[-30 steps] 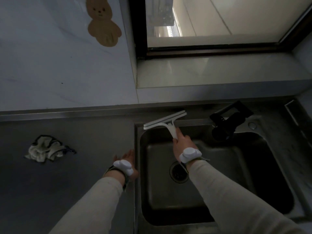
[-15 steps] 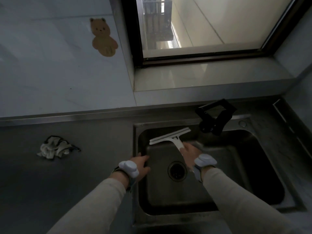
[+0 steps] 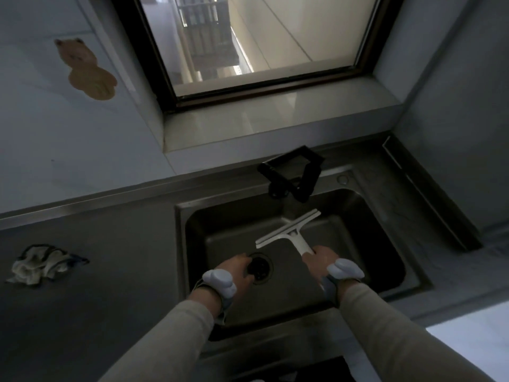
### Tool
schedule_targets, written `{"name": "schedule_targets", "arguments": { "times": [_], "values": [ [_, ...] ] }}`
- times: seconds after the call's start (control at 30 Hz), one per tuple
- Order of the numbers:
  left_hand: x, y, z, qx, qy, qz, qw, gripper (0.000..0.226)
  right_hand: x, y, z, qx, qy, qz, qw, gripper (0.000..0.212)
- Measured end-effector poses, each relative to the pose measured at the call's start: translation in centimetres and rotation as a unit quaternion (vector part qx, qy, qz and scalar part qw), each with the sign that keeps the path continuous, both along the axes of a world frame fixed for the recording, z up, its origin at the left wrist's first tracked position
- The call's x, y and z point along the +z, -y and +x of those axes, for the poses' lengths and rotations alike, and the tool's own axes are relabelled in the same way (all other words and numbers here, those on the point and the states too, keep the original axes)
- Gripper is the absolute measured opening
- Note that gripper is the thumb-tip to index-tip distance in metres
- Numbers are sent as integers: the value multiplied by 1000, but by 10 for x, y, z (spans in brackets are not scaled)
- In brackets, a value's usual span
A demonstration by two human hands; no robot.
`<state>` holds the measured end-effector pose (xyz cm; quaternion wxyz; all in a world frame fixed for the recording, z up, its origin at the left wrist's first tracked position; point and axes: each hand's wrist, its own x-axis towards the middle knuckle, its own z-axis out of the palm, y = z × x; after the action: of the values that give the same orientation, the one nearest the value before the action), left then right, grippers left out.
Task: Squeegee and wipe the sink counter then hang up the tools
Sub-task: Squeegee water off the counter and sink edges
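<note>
My right hand (image 3: 321, 259) grips the handle of a white squeegee (image 3: 289, 230), whose blade hangs tilted inside the steel sink (image 3: 385, 238), right of the drain (image 3: 260, 267). My left hand (image 3: 237, 271) reaches into the basin, fingers loosely curled over the drain's left edge, holding nothing that I can see. A crumpled cloth (image 3: 41, 264) lies on the dark counter (image 3: 110, 257) far to the left. A bear-shaped hook (image 3: 88, 70) is stuck on the wall at upper left.
A black faucet (image 3: 293, 176) stands at the sink's back rim. Behind it are a window ledge (image 3: 275, 125) and a window. A wall closes the right side, with a narrow counter strip (image 3: 429, 194) beside the sink.
My right hand has carried the squeegee from the sink's back rim down into the basin and rightward. My left hand moved from the counter edge into the sink, over the drain.
</note>
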<state>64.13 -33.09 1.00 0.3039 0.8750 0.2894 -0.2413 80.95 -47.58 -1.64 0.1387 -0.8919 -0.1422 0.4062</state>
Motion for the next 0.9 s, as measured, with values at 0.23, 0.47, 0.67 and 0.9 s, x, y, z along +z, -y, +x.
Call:
{"name": "schedule_targets", "arguments": {
  "times": [0.23, 0.47, 0.67, 0.9],
  "values": [
    [10, 46, 69, -5, 12, -23, 1000, 36, 2, 41, 66, -49, 18, -5, 999, 38],
    [3, 83, 143, 48, 32, 5, 998, 55, 14, 82, 149, 33, 76, 25, 996, 42],
    [-3, 110, 196, 93, 38, -29, 994, 57, 31, 91, 209, -45, 27, 117, 992, 34],
    [-2, 135, 259, 156, 78, -60, 983, 54, 24, 77, 260, -208, -44, 202, 956, 39]
  ]
}}
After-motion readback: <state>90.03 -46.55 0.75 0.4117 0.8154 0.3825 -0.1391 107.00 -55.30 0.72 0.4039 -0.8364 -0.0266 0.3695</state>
